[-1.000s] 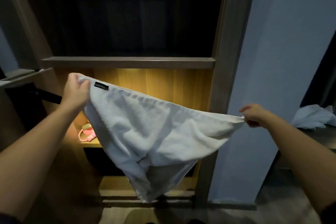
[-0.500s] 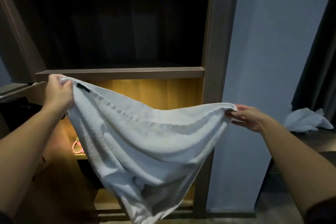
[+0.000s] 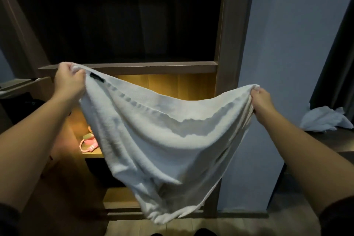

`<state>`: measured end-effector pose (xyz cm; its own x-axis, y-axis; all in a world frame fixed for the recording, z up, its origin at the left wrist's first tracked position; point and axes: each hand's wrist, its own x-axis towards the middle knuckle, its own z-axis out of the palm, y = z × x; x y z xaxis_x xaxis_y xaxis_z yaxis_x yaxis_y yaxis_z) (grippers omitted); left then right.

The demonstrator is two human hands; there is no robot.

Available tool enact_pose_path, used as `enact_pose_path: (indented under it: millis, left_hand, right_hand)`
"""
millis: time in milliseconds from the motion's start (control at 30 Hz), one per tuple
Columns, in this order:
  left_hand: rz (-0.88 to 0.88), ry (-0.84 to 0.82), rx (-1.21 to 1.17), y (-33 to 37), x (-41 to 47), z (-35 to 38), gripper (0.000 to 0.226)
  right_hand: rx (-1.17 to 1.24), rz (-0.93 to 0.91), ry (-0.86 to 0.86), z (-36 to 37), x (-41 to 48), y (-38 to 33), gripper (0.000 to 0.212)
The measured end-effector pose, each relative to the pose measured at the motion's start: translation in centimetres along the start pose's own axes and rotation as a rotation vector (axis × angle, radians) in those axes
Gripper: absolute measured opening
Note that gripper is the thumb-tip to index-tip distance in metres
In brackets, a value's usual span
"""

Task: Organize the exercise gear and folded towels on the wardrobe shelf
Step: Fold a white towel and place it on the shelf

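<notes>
A white towel [image 3: 164, 145] hangs spread in front of the wardrobe, held by its two upper corners. My left hand [image 3: 68, 80] grips the left corner, close to a small black label. My right hand [image 3: 261, 101] grips the right corner, lower than the left. The towel sags in the middle and droops almost to the floor. Behind it, on the lit wooden shelf [image 3: 90, 154], lies pink exercise gear [image 3: 89, 143], partly hidden by the towel.
The dark upper wardrobe compartment [image 3: 134, 25] sits above a shelf board [image 3: 153, 67]. A blue-grey wall [image 3: 287, 44] stands to the right. Another crumpled white towel [image 3: 323, 119] lies on a dark surface at far right, beside a dark curtain [image 3: 337, 53].
The towel's top edge has opened wider. My right hand has shifted rightward and now grips the corner in a fist instead of pinching it. The left hand stays near the shelf board.
</notes>
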<state>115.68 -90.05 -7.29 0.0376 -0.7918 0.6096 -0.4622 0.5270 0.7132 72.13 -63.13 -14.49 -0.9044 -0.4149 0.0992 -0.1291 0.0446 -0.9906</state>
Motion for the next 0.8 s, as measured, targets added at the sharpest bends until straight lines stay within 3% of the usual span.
enact_pose_path:
  millis: [100,233,333,367,433,500,667,800]
  left_hand:
    - [0.069,-0.098,-0.088,3.7,-1.5,1.5,0.019]
    - [0.133,-0.324,-0.224,9.2,-4.9,3.4,0.011]
    - [0.225,-0.586,-0.293,12.4,-7.8,4.3,0.009]
    - [0.255,-0.657,-0.311,13.2,-8.6,4.5,0.009]
    - [0.288,-0.734,-0.345,14.0,-9.5,4.8,0.009]
    - [0.287,-0.736,-0.359,13.9,-9.9,5.0,0.011]
    - [0.104,-0.701,-0.527,9.5,-13.1,6.2,0.01]
    - [-0.101,-0.786,-0.54,2.2,-20.7,8.6,0.033]
  right_hand:
    - [0.008,-0.058,-0.103,2.8,-3.3,-3.5,0.024]
    - [-0.132,-0.464,-0.482,6.0,-8.6,-6.8,0.01]
    - [-0.334,-0.597,-0.758,8.0,-12.3,-8.3,0.057]
    - [-0.368,-0.605,-0.819,8.6,-13.1,-8.6,0.058]
    - [-0.336,-0.577,-0.913,9.4,-13.8,-8.2,0.037]
    - [-0.26,-0.517,-0.925,9.4,-13.8,-7.7,0.012]
    - [-0.296,-0.559,-0.816,9.2,-13.7,-7.0,0.021]
    - [-0.282,-0.569,-0.673,8.6,-13.4,-7.8,0.027]
